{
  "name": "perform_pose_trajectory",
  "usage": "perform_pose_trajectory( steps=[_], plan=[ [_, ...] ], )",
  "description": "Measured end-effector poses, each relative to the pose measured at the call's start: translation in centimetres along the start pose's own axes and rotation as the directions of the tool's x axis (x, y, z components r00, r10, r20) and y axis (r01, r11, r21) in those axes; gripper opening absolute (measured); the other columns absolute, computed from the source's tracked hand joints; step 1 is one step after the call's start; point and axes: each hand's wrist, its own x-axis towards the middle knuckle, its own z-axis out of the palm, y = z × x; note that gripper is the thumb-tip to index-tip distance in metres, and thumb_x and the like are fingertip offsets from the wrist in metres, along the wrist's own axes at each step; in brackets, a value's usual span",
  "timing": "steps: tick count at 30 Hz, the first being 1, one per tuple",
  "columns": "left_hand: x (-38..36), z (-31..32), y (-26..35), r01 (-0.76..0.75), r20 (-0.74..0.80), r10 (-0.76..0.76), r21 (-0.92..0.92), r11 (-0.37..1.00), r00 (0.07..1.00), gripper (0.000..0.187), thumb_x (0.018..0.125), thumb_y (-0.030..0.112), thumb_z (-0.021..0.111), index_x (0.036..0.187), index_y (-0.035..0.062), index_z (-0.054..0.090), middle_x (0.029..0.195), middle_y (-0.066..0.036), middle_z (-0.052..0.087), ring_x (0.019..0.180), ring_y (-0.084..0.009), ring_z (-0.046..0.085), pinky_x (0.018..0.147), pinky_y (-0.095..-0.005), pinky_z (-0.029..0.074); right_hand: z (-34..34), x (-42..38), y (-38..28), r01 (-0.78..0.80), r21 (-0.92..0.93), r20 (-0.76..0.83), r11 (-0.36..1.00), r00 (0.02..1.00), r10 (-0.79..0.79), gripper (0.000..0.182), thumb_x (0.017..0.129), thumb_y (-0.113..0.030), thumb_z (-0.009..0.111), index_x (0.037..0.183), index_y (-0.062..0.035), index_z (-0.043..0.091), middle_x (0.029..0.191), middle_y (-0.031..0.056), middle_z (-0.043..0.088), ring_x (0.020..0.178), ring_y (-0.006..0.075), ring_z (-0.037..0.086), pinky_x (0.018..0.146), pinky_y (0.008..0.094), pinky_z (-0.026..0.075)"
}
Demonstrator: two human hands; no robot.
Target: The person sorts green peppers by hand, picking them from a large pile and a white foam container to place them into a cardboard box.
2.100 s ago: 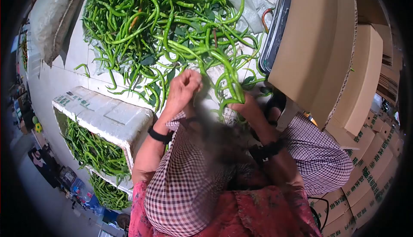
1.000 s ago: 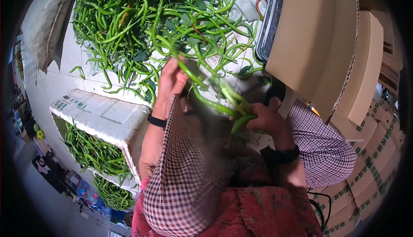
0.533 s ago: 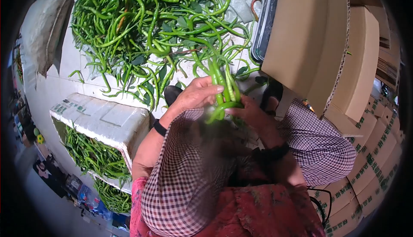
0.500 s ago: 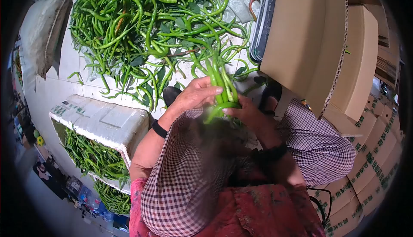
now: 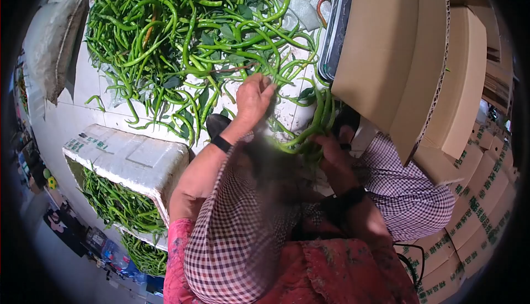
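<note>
My right hand (image 5: 329, 148) is closed round a small bunch of long green chili peppers (image 5: 319, 117), which fan upward from it; one sticks out to the left. My left hand (image 5: 254, 101) is at the near edge of a big heap of green chili peppers (image 5: 160, 33) on the floor. Its fingers are curled together with the tips among pepper stems, and what they pinch is hidden. Leaves and a few reddish peppers are mixed into the heap.
An open cardboard box (image 5: 381, 44) stands at the right beside a dark-rimmed tray (image 5: 338, 28). At the left, a white foam box (image 5: 130, 152) lies with peppers inside. Flat printed cartons (image 5: 475, 210) cover the right side. A white plastic sack (image 5: 301, 0) lies behind.
My left hand has let go of the bunch and moved up and left to the heap. My right hand keeps the bunch, now lower right and tilted to the right.
</note>
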Motion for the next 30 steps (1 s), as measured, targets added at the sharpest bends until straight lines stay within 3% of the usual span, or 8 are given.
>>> perform_pose_trajectory(
  steps=[6, 10, 12, 16, 20, 23, 25, 30],
  plan=[
    [2.2, 2.5, 0.4, -0.206, -0.284, 0.256, 0.193, 0.959, 0.924, 0.027, 0.079, 0.023, 0.072, 0.088, 0.0007, 0.059, 0.079, -0.016, 0.062, 0.069, -0.0308, 0.06, 0.062, -0.0411, 0.047, 0.9, -0.2, -0.3, -0.059, 0.165, 0.119, 0.985, 0.992, 0.04, 0.044, 0.08, 0.0, 0.061, 0.123, -0.0006, 0.05, 0.109, 0.01, 0.061, 0.098, 0.0247, 0.062, 0.092, 0.0394, 0.05],
    [1.7, -0.2, 0.3, -0.113, -0.02, 0.116, 0.119, 0.986, 0.993, 0.018, 0.085, 0.017, 0.065, 0.083, 0.0006, 0.059, 0.073, -0.014, 0.061, 0.06, -0.0275, 0.058, 0.06, -0.0355, 0.048, 3.5, -1.5, -3.3, -0.21, 0.235, 0.21, 0.949, 0.964, 0.162, 0.056, 0.079, -0.005, 0.062, 0.13, 0.0077, 0.043, 0.125, 0.0178, 0.057, 0.107, 0.0295, 0.06, 0.1, 0.0434, 0.046],
    [-0.7, -3.0, 2.3, 0.075, 0.281, 0.09, -0.527, 0.847, 0.956, 0.011, 0.086, 0.007, 0.062, 0.078, 0.0008, 0.057, 0.072, -0.008, 0.06, 0.062, -0.0183, 0.059, 0.059, -0.0308, 0.048, 5.3, -1.6, -4.3, -0.167, 0.288, 0.22, 0.943, 0.97, 0.105, 0.045, 0.082, -0.007, 0.061, 0.122, 0.008, 0.051, 0.12, 0.0172, 0.06, 0.105, 0.0254, 0.061, 0.096, 0.0378, 0.048],
    [-5.5, -5.0, 2.7, -0.189, 0.598, 0.318, -0.27, 0.944, 0.736, 0.003, 0.087, -0.002, 0.06, 0.089, 0.0006, 0.06, 0.072, -0.004, 0.06, 0.066, -0.0118, 0.06, 0.062, -0.0264, 0.051, 6.3, -1.7, -5.5, -0.072, 0.325, 0.36, 0.943, 0.932, -0.053, 0.043, 0.087, -0.015, 0.06, 0.122, 0.0084, 0.053, 0.132, 0.0193, 0.051, 0.118, 0.0235, 0.054, 0.1, 0.0351, 0.045],
    [-4.7, -5.3, 2.2, 0.095, 0.863, 0.222, -0.294, 0.951, 0.454, 0.017, 0.086, 0.009, 0.069, 0.1, 0.0005, 0.064, 0.081, -0.004, 0.066, 0.076, -0.0077, 0.061, 0.069, -0.026, 0.051, 2.6, 0.1, -3.6, -0.203, 0.173, 0.452, 0.964, 0.886, 0.105, 0.046, 0.086, -0.018, 0.063, 0.124, 0.0055, 0.052, 0.13, 0.0175, 0.051, 0.115, 0.024, 0.055, 0.098, 0.0354, 0.046],
    [0.6, -6.7, 5.4, -0.296, 0.439, 0.319, -0.123, 0.947, 0.84, 0.021, 0.087, 0.021, 0.066, 0.094, 0.0015, 0.066, 0.087, -0.011, 0.067, 0.081, -0.0238, 0.065, 0.076, -0.0353, 0.05, 1.9, -0.1, -3.0, 0.28, -0.345, 0.329, 0.896, 0.93, -0.164, 0.066, 0.073, -0.013, 0.067, 0.132, 0.005, 0.042, 0.106, 0.0168, 0.062, 0.095, 0.0264, 0.063, 0.089, 0.041, 0.051],
    [5.2, -4.4, 4.8, -0.524, -0.001, 0.527, 0.107, 0.845, 0.85, 0.023, 0.084, 0.014, 0.061, 0.102, -0.0005, 0.061, 0.094, -0.019, 0.062, 0.086, -0.0391, 0.057, 0.078, -0.0434, 0.048, 2.3, -0.4, -3.6, 0.17, -0.256, 0.361, 0.952, 0.93, -0.069, 0.062, 0.074, -0.011, 0.067, 0.13, 0.0044, 0.046, 0.103, 0.0145, 0.062, 0.093, 0.0243, 0.062, 0.087, 0.0382, 0.05],
    [10.6, 0.5, 4.1, -0.425, -0.001, 0.552, 0.639, 0.642, 0.834, 0.033, 0.076, 0.009, 0.061, 0.109, 0.0052, 0.06, 0.116, -0.012, 0.054, 0.11, -0.0326, 0.048, 0.089, -0.0433, 0.04, 2.9, -1.0, -4.8, 0.018, -0.163, 0.402, 0.986, 0.914, 0.05, 0.055, 0.074, -0.007, 0.065, 0.127, 0.0031, 0.05, 0.101, 0.0101, 0.061, 0.094, 0.0203, 0.06, 0.086, 0.0335, 0.048]
  ],
)
